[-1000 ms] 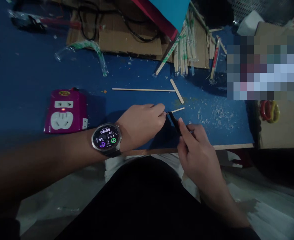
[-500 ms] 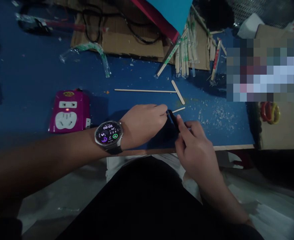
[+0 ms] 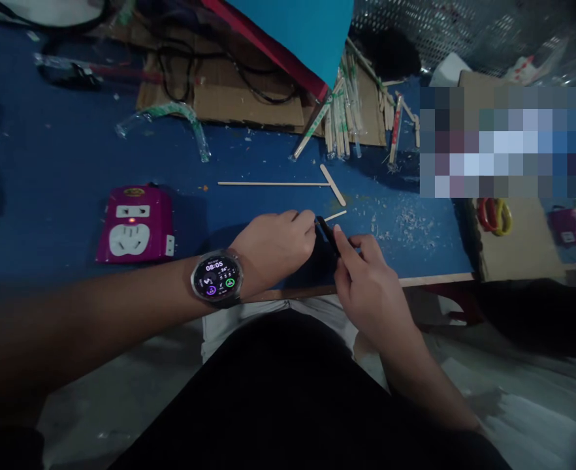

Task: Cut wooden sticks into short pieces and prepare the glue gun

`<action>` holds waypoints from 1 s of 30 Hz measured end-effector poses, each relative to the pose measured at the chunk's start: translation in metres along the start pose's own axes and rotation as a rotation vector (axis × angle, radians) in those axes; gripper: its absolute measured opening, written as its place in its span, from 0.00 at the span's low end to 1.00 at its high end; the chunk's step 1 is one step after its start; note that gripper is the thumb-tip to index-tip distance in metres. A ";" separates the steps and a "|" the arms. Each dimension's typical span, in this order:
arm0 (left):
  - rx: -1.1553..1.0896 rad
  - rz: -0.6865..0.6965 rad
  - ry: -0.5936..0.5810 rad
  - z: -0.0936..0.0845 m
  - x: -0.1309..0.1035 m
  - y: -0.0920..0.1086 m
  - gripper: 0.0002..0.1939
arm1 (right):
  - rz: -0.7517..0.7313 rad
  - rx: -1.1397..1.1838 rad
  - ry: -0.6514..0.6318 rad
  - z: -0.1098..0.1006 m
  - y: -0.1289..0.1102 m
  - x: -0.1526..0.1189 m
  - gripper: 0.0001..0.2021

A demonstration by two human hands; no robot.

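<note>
My left hand (image 3: 281, 241), with a watch (image 3: 216, 279) on its wrist, is closed at the table's near side. From its fingertips a thin wooden stick (image 3: 337, 215) points up to the right, its grip mostly hidden. My right hand (image 3: 369, 274) is wrapped round a slim black tool (image 3: 328, 236). The far end of this tool lies across the stick, right beside my left fingers; I cannot make out a blade. Just beyond the hands, a long thin stick (image 3: 273, 184) lies with one end against a flat, round-ended wooden stick (image 3: 333, 185), forming a T.
A purple power socket (image 3: 136, 222) stands at left. Pale shavings (image 3: 408, 222) litter the blue table at right. Behind are wrapped chopsticks (image 3: 337, 130), cardboard (image 3: 249, 98) and a blue sheet (image 3: 307, 39). Red and yellow rings (image 3: 494, 217) rest on cardboard at right.
The view has turned slightly right, so the things on the table appear further left. Both hands keep their grips, and the tool stays against the stick.
</note>
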State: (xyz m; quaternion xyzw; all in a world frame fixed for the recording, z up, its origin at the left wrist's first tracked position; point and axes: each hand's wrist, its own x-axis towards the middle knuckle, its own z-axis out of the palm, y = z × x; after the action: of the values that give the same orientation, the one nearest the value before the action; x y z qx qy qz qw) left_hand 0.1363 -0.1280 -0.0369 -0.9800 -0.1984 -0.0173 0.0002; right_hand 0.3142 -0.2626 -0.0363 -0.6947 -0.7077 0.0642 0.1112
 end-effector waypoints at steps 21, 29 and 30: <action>-0.010 0.038 0.053 0.001 0.001 0.000 0.12 | -0.030 -0.051 -0.034 0.001 0.002 0.014 0.29; 0.035 0.004 0.115 0.009 -0.005 -0.004 0.15 | -0.017 -0.018 -0.041 0.003 0.004 0.023 0.29; 0.049 0.000 0.133 0.009 -0.006 -0.003 0.17 | -0.021 -0.015 -0.038 0.003 0.004 0.022 0.29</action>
State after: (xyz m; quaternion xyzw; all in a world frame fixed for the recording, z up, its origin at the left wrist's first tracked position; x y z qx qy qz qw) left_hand 0.1297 -0.1277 -0.0465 -0.9764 -0.1983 -0.0773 0.0373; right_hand 0.3167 -0.2403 -0.0390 -0.6867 -0.7175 0.0709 0.0932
